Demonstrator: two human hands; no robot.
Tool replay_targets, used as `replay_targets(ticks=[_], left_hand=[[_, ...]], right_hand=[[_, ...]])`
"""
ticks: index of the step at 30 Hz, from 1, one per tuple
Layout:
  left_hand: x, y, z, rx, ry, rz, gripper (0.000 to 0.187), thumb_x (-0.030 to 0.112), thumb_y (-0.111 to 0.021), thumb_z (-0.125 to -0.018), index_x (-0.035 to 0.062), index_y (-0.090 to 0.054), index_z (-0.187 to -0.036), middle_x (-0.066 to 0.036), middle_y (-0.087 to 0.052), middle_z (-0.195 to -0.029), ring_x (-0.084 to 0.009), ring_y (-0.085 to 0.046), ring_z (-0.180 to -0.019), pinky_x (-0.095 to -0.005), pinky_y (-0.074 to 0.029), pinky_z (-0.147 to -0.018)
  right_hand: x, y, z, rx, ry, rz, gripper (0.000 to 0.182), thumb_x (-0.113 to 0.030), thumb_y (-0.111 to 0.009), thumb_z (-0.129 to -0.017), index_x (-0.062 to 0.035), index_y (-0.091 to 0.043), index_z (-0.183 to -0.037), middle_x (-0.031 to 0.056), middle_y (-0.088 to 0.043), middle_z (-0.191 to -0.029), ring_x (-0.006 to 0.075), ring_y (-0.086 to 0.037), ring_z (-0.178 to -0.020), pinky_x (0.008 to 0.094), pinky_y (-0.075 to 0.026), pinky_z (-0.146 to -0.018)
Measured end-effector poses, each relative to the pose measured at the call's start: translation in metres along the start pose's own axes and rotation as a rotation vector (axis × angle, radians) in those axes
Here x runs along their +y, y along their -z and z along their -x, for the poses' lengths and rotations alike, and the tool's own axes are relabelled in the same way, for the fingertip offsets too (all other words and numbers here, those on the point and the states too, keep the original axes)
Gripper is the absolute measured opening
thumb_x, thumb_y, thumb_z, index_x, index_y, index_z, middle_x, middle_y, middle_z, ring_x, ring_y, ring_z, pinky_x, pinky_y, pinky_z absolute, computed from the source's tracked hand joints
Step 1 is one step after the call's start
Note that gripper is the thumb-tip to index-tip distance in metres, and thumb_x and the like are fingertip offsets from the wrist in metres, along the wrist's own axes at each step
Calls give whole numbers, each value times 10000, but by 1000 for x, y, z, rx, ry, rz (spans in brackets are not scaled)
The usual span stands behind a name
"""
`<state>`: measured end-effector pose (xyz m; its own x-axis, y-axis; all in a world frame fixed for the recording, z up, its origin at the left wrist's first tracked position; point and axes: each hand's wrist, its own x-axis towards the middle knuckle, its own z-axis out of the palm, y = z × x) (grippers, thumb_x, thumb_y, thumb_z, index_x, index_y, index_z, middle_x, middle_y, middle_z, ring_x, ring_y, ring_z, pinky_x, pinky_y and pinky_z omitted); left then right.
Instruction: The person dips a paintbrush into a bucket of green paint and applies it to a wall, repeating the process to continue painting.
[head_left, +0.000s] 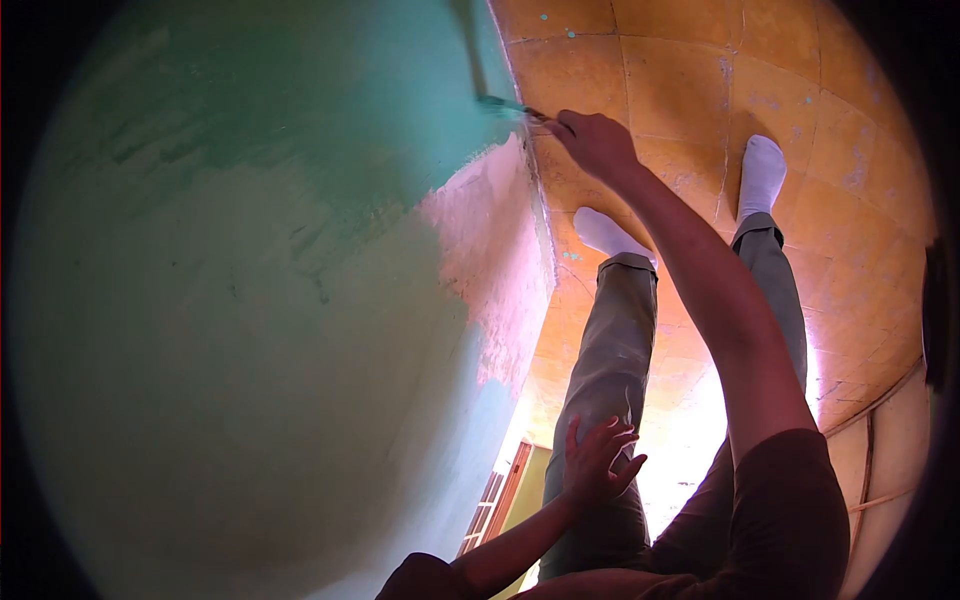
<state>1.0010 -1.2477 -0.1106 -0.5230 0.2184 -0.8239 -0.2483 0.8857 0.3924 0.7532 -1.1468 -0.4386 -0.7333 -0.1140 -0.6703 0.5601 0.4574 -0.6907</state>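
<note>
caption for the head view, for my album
Right hand holds a brush against a teal-and-pink wall, left hand open, white socks on orange tiles

Wall [250, 330] fills your left side: teal-green toward the top of view, duller grey-green below, streaky border between. Pink patch [490, 235] sits by the floor edge, pale blue area [485, 400] just below it. Floor [690, 60] on your right is orange-brown square tile, dark joints, scuffs, a few teal specks [571, 34]. Strong white glare [685, 450] on the lower floor. Bottom center, you've got a reddish-brown barred frame [512, 490] beside a yellow-green strip [530, 485]. Pale surface [893, 440] lower right; can't tell what. Dark object at right edge [936, 315], unclear.
</note>
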Motion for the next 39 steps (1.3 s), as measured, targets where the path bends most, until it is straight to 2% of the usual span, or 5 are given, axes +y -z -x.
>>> replay_targets(ticks=[12,15,17,29,39], left_hand=[[4,-7,4,-25,-15,11,385,351,-779,-743,137,-662,-1041,-27,-657,-1082,-223,-562,-1172,-513,-181,-1109],[6,-6,4,-30,-12,14,388,356,-777,-746,139,-661,-1046,-29,-659,-1079,-224,-561,-1175,-514,-179,-1111],[5,-4,3,-28,-12,10,388,359,-776,-749,140,-661,-1047,-30,-660,-1077,-225,-561,-1175,-515,-179,-1113],[4,-4,3,-22,-24,-17,387,376,-770,-753,145,-664,-1045,-24,-651,-1093,-210,-556,-1177,-525,-200,-1107],[6,2,-4,-69,-12,-44,405,413,-741,-778,144,-654,-1068,-25,-639,-1123,-198,-543,-1192,-516,-162,-1126]], right_hand=[[-115,58,75,136,261,-59,400,-385,-474,-974,-63,-673,-844,126,-611,-641,291,-604,-591,422,-456,-552],[-131,70,76,215,486,-415,343,-369,-541,-958,-67,-690,-893,93,-564,-572,221,-542,-493,355,-427,-502],[-145,77,56,398,574,-613,406,-467,-512,-940,-114,-678,-830,82,-571,-539,303,-580,-510,417,-457,-520],[-61,67,-17,244,150,153,418,-508,-448,-957,-165,-686,-943,78,-635,-659,285,-627,-622,432,-477,-559],[-175,101,89,396,628,-180,212,-347,-584,-911,-158,-660,-854,36,-619,-650,255,-621,-576,379,-470,-498]])
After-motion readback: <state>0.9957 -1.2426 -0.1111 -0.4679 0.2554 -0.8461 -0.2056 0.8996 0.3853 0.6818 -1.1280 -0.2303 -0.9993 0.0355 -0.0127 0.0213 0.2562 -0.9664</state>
